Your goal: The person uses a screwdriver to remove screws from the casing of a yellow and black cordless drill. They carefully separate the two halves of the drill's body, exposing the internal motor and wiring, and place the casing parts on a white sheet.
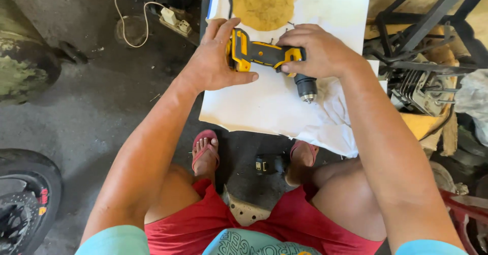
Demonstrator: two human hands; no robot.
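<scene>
A yellow and black cordless drill [264, 56] lies on its side on a white sheet [264, 107] that covers a low table. My left hand [216, 57] grips the base of its handle. My right hand [315, 49] closes over the drill's body, just behind the dark chuck [306, 87], which points toward me. No battery is seen on the handle's base. A black battery pack [269, 164] lies on the floor between my feet, which are in red sandals.
A yellow-brown stain [264, 1] marks the sheet's far end. A white power strip with cable [175, 21] lies on the concrete floor to the left. A tyre [25, 194] is at lower left. Metal frames and engine parts [422, 82] crowd the right.
</scene>
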